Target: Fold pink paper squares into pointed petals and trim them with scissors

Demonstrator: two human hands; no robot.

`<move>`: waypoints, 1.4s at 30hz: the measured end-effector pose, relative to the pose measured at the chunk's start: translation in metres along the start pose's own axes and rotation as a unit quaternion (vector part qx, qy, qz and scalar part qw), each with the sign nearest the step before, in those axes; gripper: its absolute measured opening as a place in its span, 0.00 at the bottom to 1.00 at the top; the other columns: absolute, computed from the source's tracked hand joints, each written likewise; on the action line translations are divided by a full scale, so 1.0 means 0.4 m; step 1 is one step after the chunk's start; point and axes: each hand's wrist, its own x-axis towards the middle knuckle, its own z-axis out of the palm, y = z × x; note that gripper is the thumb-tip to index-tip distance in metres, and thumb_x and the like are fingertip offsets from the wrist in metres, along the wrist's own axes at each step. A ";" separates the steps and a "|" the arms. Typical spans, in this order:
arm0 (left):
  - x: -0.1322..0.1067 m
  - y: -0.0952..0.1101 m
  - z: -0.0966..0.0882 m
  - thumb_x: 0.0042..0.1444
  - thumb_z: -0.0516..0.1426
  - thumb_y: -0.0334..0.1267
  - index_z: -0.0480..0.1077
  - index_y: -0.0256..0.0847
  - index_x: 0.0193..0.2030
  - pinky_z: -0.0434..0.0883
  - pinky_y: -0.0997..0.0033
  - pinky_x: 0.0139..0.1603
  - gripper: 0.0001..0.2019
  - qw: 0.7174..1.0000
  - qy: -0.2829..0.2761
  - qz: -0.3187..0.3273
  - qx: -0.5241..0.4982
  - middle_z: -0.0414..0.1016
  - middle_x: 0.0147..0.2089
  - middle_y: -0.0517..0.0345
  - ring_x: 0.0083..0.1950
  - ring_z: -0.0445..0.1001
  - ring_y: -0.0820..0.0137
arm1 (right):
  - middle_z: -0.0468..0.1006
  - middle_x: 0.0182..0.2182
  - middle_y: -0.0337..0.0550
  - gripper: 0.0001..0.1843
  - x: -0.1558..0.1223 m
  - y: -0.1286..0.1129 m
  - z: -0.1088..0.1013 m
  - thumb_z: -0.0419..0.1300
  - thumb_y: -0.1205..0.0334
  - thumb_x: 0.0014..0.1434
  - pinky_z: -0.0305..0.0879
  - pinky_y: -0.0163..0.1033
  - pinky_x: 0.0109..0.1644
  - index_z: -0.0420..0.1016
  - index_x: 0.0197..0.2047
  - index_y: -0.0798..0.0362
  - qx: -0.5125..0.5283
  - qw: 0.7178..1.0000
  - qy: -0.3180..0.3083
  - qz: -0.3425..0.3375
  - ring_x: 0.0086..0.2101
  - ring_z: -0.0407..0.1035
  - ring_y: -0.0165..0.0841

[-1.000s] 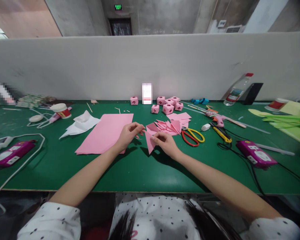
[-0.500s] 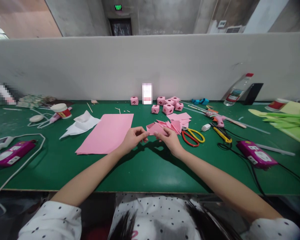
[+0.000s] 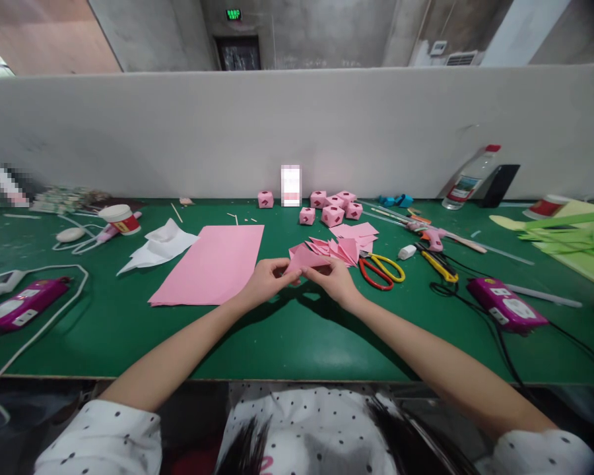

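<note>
Both my hands meet over the middle of the green table and pinch one small folded pink paper piece between them. My left hand grips its left corner, fingers curled. My right hand holds its right side with thumb and fingertips. Just behind the piece lies a pile of folded pink paper triangles. A large flat pink paper sheet lies to the left of my left hand.
Several pink paper cubes stand at the back. Red-and-yellow scissors, a utility knife and a glue gun lie to the right. Magenta power strips, a paper cup, white paper, a bottle.
The pink piece hung as a downward point from my right hand; my left hand then joined it, and both now hold it flatter and higher near the pile.
</note>
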 end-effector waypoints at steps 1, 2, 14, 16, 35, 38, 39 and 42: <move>0.000 -0.001 0.000 0.55 0.57 0.52 0.77 0.36 0.36 0.70 0.72 0.34 0.19 1.000 -0.002 0.003 0.011 0.78 0.30 0.56 0.34 0.76 0.65 | 0.82 0.32 0.46 0.18 0.002 0.005 0.000 0.66 0.49 0.51 0.69 0.39 0.35 0.79 0.36 0.56 -0.023 1.000 0.001 -0.006 0.32 0.74 0.38; 0.000 -0.002 -0.001 0.55 0.57 0.51 0.77 0.36 0.34 0.70 0.72 0.34 0.18 1.000 -0.002 0.005 0.022 0.78 0.29 0.56 0.33 0.76 0.66 | 0.81 0.31 0.45 0.17 0.004 0.010 -0.001 0.65 0.49 0.51 0.68 0.38 0.33 0.79 0.35 0.56 -0.049 0.999 0.003 -0.011 0.30 0.74 0.37; 0.005 0.003 -0.010 0.53 0.60 0.48 0.75 0.36 0.30 0.70 0.71 0.32 0.15 0.999 0.037 -0.010 -0.037 0.77 0.26 0.55 0.29 0.74 0.69 | 0.73 0.22 0.40 0.19 0.066 0.040 -0.090 0.65 0.46 0.50 0.63 0.35 0.26 0.75 0.29 0.55 -0.059 0.990 0.129 0.006 0.23 0.66 0.30; 0.007 0.001 -0.013 0.53 0.60 0.50 0.74 0.36 0.31 0.69 0.72 0.30 0.16 0.998 0.039 -0.012 -0.049 0.77 0.26 0.55 0.28 0.73 0.69 | 0.75 0.26 0.42 0.21 0.066 0.035 -0.089 0.64 0.44 0.50 0.65 0.35 0.28 0.73 0.33 0.55 -0.020 0.987 0.158 0.007 0.26 0.68 0.31; 0.000 -0.023 0.003 0.54 0.56 0.47 0.68 0.37 0.25 0.53 0.75 0.27 0.15 0.982 0.069 0.059 0.166 0.59 0.21 0.65 0.25 0.57 0.76 | 0.76 0.27 0.39 0.16 0.001 0.012 0.003 0.61 0.47 0.57 0.63 0.35 0.32 0.74 0.32 0.52 -0.102 0.993 -0.006 -0.056 0.28 0.68 0.31; 0.001 -0.022 0.009 0.55 0.55 0.46 0.60 0.38 0.21 0.50 0.75 0.26 0.17 0.977 0.084 0.065 0.183 0.52 0.20 0.67 0.24 0.54 0.77 | 0.76 0.26 0.39 0.15 0.001 0.006 0.001 0.60 0.49 0.58 0.62 0.35 0.32 0.73 0.30 0.53 -0.148 0.987 0.006 -0.065 0.27 0.67 0.31; 0.002 -0.020 0.011 0.55 0.55 0.45 0.59 0.38 0.21 0.50 0.74 0.26 0.18 0.977 0.087 0.065 0.183 0.52 0.20 0.67 0.24 0.54 0.77 | 0.75 0.25 0.39 0.15 0.002 0.007 0.001 0.60 0.49 0.58 0.61 0.35 0.31 0.73 0.30 0.53 -0.153 0.986 0.008 -0.063 0.26 0.67 0.31; 0.003 -0.016 0.013 0.55 0.56 0.45 0.57 0.38 0.20 0.50 0.74 0.26 0.18 0.976 0.092 0.065 0.184 0.52 0.20 0.67 0.24 0.54 0.77 | 0.74 0.23 0.39 0.15 0.005 0.013 -0.001 0.60 0.49 0.59 0.60 0.35 0.28 0.73 0.31 0.53 -0.155 0.986 0.011 -0.054 0.24 0.65 0.31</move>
